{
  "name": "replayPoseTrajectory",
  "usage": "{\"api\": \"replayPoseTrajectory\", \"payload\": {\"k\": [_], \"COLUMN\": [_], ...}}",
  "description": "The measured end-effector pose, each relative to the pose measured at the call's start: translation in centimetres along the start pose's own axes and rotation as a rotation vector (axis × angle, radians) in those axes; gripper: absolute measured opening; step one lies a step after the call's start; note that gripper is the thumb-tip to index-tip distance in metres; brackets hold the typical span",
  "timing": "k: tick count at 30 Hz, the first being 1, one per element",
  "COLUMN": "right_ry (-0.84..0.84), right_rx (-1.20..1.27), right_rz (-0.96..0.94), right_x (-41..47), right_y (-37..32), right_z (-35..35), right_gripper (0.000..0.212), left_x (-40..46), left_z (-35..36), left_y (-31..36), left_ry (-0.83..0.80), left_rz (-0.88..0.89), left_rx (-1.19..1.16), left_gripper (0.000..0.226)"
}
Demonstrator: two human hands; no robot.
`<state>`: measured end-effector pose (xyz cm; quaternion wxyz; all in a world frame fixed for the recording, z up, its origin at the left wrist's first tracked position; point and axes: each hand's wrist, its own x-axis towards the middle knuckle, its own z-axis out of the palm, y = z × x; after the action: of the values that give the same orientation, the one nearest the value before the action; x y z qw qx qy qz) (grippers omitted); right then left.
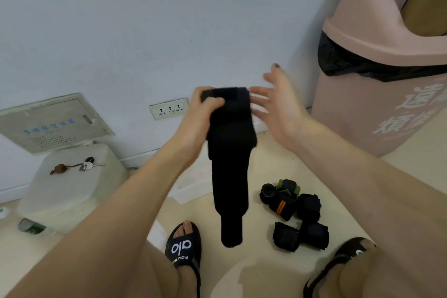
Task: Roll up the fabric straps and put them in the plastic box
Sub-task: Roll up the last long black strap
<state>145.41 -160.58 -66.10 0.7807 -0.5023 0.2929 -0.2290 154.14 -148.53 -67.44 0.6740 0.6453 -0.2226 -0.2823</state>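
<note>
Head view: black fabric strap (229, 152) hangs unrolled from left hand (200, 116).

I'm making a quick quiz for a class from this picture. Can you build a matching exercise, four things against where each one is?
Things:
1. black strap
2. rolled straps
3. keys
4. black bag

Places:
A. on the white plastic box
B. lining the pink bin
C. hanging from the left hand
D. piled on the floor

Pairs: 1-C, 2-D, 3-A, 4-B
</note>
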Motion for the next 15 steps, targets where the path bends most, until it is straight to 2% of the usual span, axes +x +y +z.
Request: {"api": "replayPoseTrajectory", "payload": {"k": [3, 5, 10, 15], "right_ry": [-0.106, -0.141, -0.276, -0.307], "right_rx": [-0.06, -0.085, -0.175, -0.406], "right_rz": [0.109, 0.113, 0.124, 0.01], "right_x": [-0.6, -1.0, -0.4, -0.5], "right_y": [0.7, 1.0, 1.0, 1.1], "right_z": [0.6, 0.4, -0.6, -1.1], "right_gripper": [0.035, 0.033, 0.049, 0.036], "left_x": [-0.9, -1.5, -0.7, 0.1], "left_z": [1.0, 0.6, -0.7, -1.8], "left_y": [-1.0, -1.1, -0.7, -0.3], "left_ry": [-0.133, -0.173, -0.189, -0.184], "left_rz": [-0.063, -0.066, 0.017, 0.124], "left_rx": [-0.005, 0.009, 0.075, 0.129], "left_gripper": [0.021, 0.024, 0.024, 0.025]}}
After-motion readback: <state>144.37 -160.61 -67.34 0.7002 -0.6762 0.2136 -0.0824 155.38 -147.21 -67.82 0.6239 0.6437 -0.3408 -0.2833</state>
